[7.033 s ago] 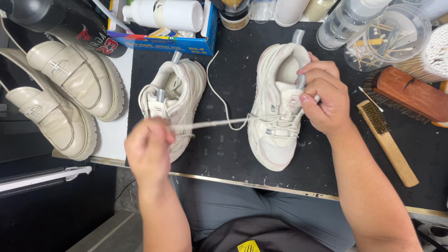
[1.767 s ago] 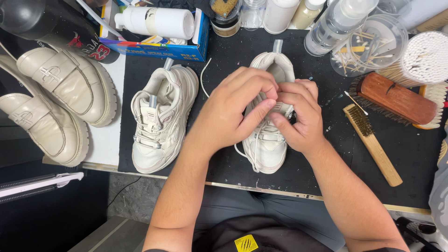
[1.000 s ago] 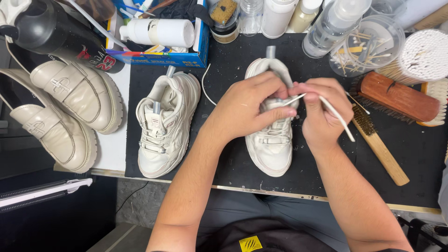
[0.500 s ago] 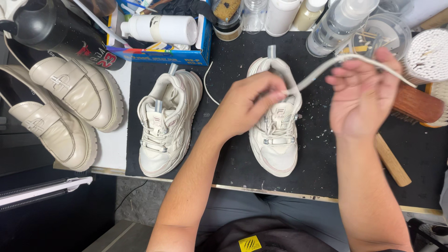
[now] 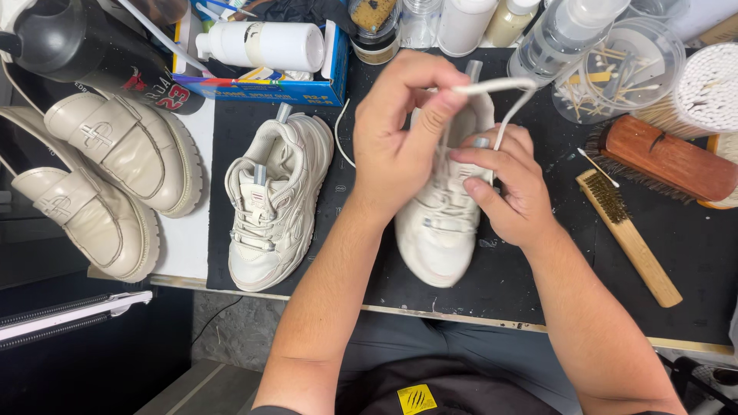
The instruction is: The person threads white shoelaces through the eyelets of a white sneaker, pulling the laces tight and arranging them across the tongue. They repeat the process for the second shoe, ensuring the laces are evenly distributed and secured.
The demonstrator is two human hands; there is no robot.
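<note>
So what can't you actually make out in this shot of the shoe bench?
- Head view: the top of the right sneaker, with its eyelets, is covered by the left hand and right hand.
- Where the lace enters the shoe is hidden behind the fingers.
- The bottles along the back are cut off by the top edge.
- The swabs in the clear tub are too small to count.

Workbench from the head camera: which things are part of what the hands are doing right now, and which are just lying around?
In use:
- white shoelace, pinched by left hand
- white sneaker, steadied by right hand

Lying about:
- second sneaker
- two cream loafers
- wooden brush
- wire brush
- white bottle
- cotton swabs tub
</note>
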